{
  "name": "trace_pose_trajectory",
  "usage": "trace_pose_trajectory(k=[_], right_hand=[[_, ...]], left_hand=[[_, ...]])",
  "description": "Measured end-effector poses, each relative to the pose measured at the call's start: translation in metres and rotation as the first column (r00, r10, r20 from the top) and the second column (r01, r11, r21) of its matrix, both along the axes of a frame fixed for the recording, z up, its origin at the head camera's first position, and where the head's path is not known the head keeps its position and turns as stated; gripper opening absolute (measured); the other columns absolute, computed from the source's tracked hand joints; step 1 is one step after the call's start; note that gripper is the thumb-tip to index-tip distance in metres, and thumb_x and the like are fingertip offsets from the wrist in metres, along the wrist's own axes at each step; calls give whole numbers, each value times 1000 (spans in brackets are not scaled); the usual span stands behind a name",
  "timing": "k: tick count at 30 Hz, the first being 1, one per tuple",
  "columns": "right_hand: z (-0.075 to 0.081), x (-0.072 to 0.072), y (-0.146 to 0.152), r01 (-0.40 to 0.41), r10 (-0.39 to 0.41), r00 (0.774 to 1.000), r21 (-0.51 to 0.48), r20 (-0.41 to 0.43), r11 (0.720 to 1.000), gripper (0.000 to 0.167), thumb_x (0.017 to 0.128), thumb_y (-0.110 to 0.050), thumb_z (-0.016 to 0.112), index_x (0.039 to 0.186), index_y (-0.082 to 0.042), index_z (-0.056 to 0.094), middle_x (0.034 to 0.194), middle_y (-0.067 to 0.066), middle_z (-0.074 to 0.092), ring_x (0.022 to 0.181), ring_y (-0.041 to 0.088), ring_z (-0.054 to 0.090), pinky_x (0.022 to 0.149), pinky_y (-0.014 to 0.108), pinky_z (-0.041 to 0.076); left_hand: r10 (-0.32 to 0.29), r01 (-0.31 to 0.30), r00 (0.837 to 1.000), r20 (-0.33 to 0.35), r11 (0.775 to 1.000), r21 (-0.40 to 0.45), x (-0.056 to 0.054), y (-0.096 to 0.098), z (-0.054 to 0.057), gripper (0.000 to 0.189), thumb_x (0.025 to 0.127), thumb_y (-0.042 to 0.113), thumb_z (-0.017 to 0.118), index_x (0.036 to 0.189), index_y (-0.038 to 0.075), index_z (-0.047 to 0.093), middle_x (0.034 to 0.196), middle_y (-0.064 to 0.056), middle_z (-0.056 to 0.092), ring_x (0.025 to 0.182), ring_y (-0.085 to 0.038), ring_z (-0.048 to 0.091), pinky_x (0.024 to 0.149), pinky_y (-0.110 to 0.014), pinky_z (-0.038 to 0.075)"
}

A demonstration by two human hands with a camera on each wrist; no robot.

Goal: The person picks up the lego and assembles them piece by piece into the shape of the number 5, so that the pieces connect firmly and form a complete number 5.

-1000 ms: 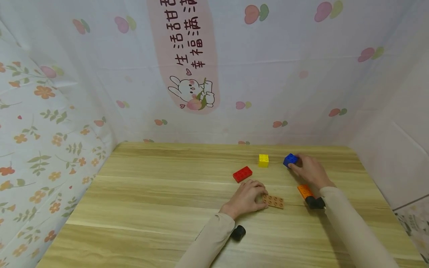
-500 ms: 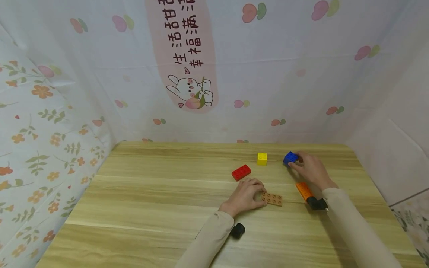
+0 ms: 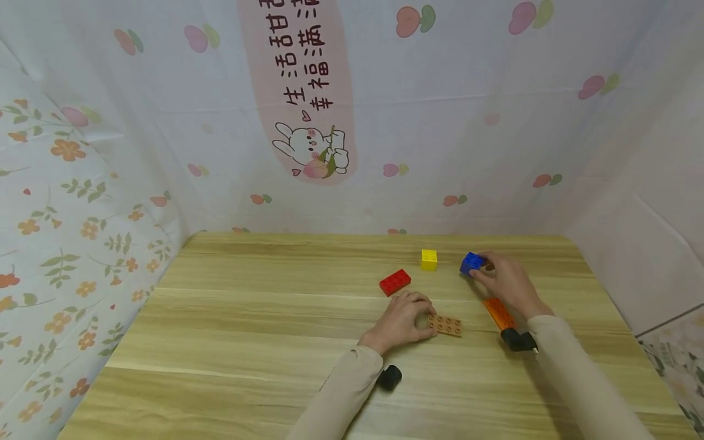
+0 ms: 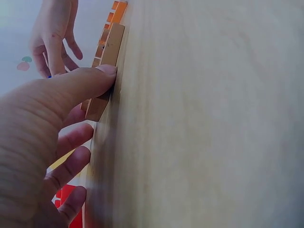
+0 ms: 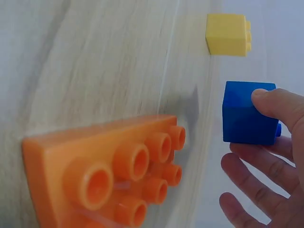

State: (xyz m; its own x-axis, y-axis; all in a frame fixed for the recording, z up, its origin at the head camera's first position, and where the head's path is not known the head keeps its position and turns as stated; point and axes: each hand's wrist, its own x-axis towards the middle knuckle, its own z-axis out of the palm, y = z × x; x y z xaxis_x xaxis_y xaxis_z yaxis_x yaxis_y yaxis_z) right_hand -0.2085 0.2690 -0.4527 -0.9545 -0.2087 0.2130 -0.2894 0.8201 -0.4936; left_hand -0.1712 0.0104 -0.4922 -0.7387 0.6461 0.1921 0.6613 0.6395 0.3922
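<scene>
In the head view my left hand (image 3: 401, 321) grips the left end of a flat light-brown building brick (image 3: 448, 326), which lies studs up on the table. The left wrist view shows the thumb along the side of that brown brick (image 4: 112, 45), the other fingers spread below. Farther right, my right hand (image 3: 508, 281) pinches a blue block (image 3: 470, 264) between thumb and fingers. Seen from the right wrist, the blue block (image 5: 247, 114) has the thumb on one face and fingers at the opposite side, with the remaining fingers loose.
Left of the blue block stands a small yellow block (image 3: 429, 260). A flat red brick (image 3: 395, 282) lies just beyond my left hand. Under my right forearm is a flat orange brick (image 3: 499, 315). Patterned white cloth (image 3: 440, 140) hangs behind the wooden table (image 3: 247, 330).
My right hand has shifted slightly left and nearer with the blue block, toward the yellow one. The left hand stays at the brown brick, and the head view has shifted a little.
</scene>
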Motion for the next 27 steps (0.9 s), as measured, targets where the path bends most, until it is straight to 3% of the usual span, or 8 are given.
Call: trace_pose_trajectory(k=[12, 22, 27], right_hand=[[4, 11, -7, -21, 21, 1000, -24, -1, 999, 47, 89, -28, 64, 124, 3, 54, 106, 20, 61, 86, 31, 57, 67, 46, 48], [8, 18, -15, -51, 51, 998, -5, -47, 999, 42, 87, -23, 66, 120, 2, 56, 107, 21, 62, 85, 31, 58, 66, 45, 49], [8, 20, -17, -64, 65, 996, 5, -61, 998, 42, 87, -22, 67, 119, 2, 57, 106, 19, 62, 83, 29, 58, 64, 43, 48]], left_hand=[[1, -1, 1000, 3, 1000, 19, 1, 0, 0, 33, 78, 41, 73, 104, 21, 69, 116, 6, 56, 115, -12, 45, 94, -29, 34], [-1, 1, 1000, 11, 999, 33, 1, -1, 0, 32, 78, 40, 73, 103, 21, 68, 116, 6, 56, 114, -12, 45, 99, -32, 32], [0, -1, 1000, 25, 999, 47, 2, 0, 1, 32, 78, 38, 74, 103, 20, 69, 116, 5, 57, 113, -12, 46, 95, -30, 34]])
